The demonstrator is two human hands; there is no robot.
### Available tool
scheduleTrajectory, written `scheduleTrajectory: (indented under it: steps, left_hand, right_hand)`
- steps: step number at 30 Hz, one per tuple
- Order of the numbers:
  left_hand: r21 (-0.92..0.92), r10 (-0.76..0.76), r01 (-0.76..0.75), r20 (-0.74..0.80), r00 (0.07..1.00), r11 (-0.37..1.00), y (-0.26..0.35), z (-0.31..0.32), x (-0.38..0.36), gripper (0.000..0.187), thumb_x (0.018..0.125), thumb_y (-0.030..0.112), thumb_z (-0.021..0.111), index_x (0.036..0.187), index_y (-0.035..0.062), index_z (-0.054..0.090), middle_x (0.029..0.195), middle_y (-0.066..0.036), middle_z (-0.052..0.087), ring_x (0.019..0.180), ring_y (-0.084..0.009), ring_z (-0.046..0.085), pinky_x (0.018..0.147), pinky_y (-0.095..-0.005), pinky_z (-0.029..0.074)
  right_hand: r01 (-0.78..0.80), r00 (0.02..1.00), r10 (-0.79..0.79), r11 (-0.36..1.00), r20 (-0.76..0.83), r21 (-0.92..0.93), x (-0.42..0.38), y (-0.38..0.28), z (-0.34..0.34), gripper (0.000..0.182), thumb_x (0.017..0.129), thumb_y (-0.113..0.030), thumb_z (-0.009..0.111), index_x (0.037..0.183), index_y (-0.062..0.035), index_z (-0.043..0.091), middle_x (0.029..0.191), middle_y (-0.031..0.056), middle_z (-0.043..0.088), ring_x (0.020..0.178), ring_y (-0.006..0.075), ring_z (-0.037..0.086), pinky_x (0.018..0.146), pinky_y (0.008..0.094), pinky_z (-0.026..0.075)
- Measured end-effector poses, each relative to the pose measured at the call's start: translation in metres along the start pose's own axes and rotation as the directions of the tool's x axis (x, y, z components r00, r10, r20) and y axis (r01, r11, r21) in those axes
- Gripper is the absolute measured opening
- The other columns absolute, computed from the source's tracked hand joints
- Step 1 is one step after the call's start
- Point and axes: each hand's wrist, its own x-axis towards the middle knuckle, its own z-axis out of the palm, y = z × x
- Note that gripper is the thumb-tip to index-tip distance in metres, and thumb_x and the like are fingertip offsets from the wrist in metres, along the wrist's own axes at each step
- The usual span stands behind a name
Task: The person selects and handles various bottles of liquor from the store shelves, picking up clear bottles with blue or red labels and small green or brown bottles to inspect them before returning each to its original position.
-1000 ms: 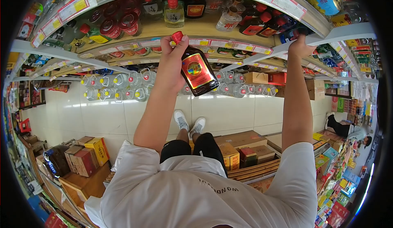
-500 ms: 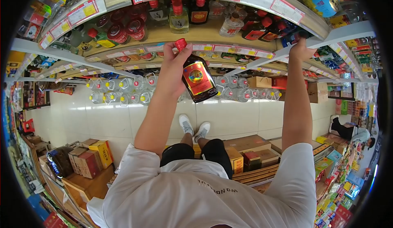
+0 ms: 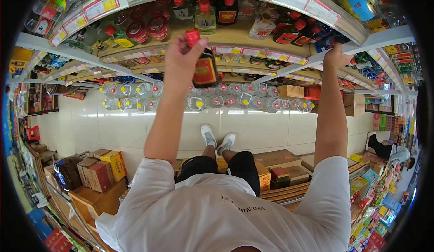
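Note:
My left hand (image 3: 180,62) is closed around the red-capped neck of a dark liquor bottle (image 3: 205,70) with a red and gold label. The bottle hangs slightly tilted in front of the shelf edge, below a clear bottle with a red cap (image 3: 205,19). At the right end of the same shelf (image 3: 235,35), my right hand (image 3: 337,56) reaches in by the metal upright. Its fingers are bent around something dark beside a blue-labelled bottle (image 3: 322,45); what they grip is mostly hidden.
Small dark bottles (image 3: 287,34) and red-lidded jars (image 3: 137,31) line the shelf. Large clear jugs (image 3: 144,89) stand on the floor below. Cartons (image 3: 97,175) are stacked behind me, and another person (image 3: 392,152) is low down at the far right.
My left hand has moved the bottle up and to the left, turning it more upright. My right hand stays at the shelf's right end.

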Motion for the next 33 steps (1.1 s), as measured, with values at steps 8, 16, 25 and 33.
scheduleTrajectory:
  steps: [8, 16, 25, 33]
  left_hand:
    - [0.105, 0.258, -0.258, 0.005, 0.966, 0.961, 0.005, -0.031, 0.073, 0.035, 0.090, 0.016, 0.073, 0.112, -0.0051, 0.057, 0.104, -0.010, 0.067, 0.093, -0.0119, 0.062, 0.084, -0.0260, 0.049]
    - [0.412, 0.398, -0.340, -0.063, 0.915, 0.846, -0.039, -0.047, 0.109, 0.042, 0.079, 0.010, 0.078, 0.113, -0.0042, 0.060, 0.105, -0.013, 0.065, 0.096, -0.0231, 0.062, 0.087, -0.0346, 0.048]
    - [0.595, 0.440, -0.320, -0.064, 0.896, 0.737, -0.029, -0.035, 0.118, 0.039, 0.075, 0.008, 0.080, 0.109, -0.0023, 0.064, 0.098, -0.014, 0.068, 0.087, -0.0254, 0.064, 0.080, -0.0355, 0.050]
    - [0.746, 0.516, -0.363, 0.030, 0.856, 0.559, -0.017, -0.033, 0.122, 0.042, 0.070, 0.007, 0.082, 0.108, 0.0010, 0.066, 0.097, -0.016, 0.068, 0.086, -0.0315, 0.066, 0.075, -0.0399, 0.052]
  right_hand:
    - [-0.025, 1.000, 0.025, 0.995, -0.002, -0.097, -0.008, -0.023, 0.004, 0.054, 0.074, -0.012, 0.075, 0.119, 0.0069, 0.051, 0.103, 0.0179, 0.066, 0.083, 0.0240, 0.069, 0.068, 0.0349, 0.058]
    - [0.009, 1.000, -0.010, 0.999, 0.022, 0.033, 0.003, 0.008, -0.004, 0.056, 0.074, -0.013, 0.075, 0.120, 0.0071, 0.051, 0.106, 0.0173, 0.065, 0.087, 0.0239, 0.068, 0.076, 0.0354, 0.057]
    - [-0.012, 0.999, 0.015, 0.998, 0.041, -0.066, -0.007, -0.021, 0.001, 0.051, 0.077, -0.009, 0.074, 0.120, 0.0035, 0.049, 0.099, 0.0153, 0.065, 0.076, 0.0196, 0.068, 0.059, 0.0307, 0.055]
    - [0.080, 0.997, -0.079, 0.990, 0.016, -0.120, -0.004, -0.012, -0.002, 0.048, 0.074, -0.009, 0.068, 0.117, 0.0047, 0.051, 0.099, 0.0137, 0.064, 0.080, 0.0207, 0.066, 0.067, 0.0323, 0.055]
